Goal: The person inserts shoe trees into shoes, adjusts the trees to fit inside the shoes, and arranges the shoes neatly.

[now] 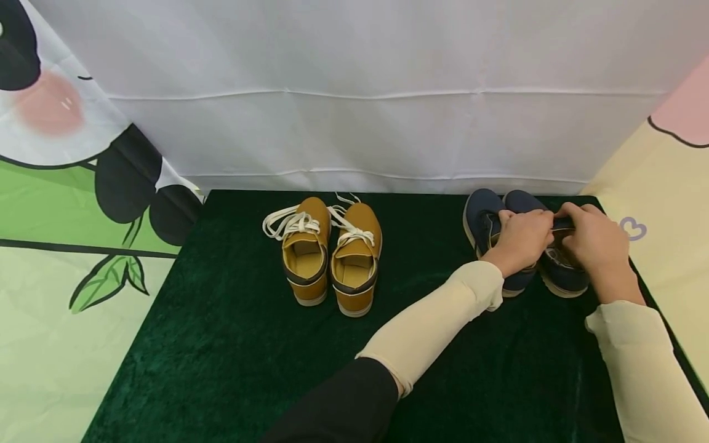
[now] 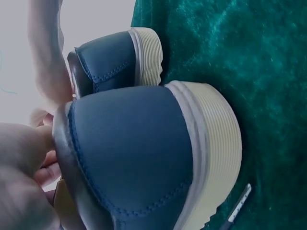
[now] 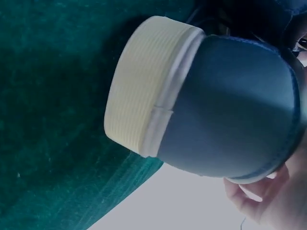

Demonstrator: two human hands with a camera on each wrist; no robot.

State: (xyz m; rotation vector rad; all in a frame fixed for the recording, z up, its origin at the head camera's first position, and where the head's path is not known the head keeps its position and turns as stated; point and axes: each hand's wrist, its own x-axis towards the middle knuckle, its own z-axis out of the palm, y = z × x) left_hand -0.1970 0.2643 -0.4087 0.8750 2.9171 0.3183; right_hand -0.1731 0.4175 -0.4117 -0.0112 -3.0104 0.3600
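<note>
A pair of navy shoes with pale soles stands at the far right of the green cloth, toes toward the white backdrop. My left hand [image 1: 517,240] reaches over the left navy shoe [image 1: 480,212], fingers curled at its opening. On the right navy shoe [image 1: 565,280], my right hand [image 1: 600,243] grips the upper near the tongue. Close up, the left wrist view shows one navy heel [image 2: 129,148] with ridged sole, fingers behind its collar. In the right wrist view, fingers [image 3: 259,191] bend by the collar of a heel [image 3: 225,105]. My hands hide the lacing.
Left of centre, a pair of tan shoes [image 1: 304,252] with loose white laces stands on the green cloth [image 1: 232,369]. A white backdrop [image 1: 354,135] rises behind. Printed sheets [image 1: 111,234] border the left and right sides.
</note>
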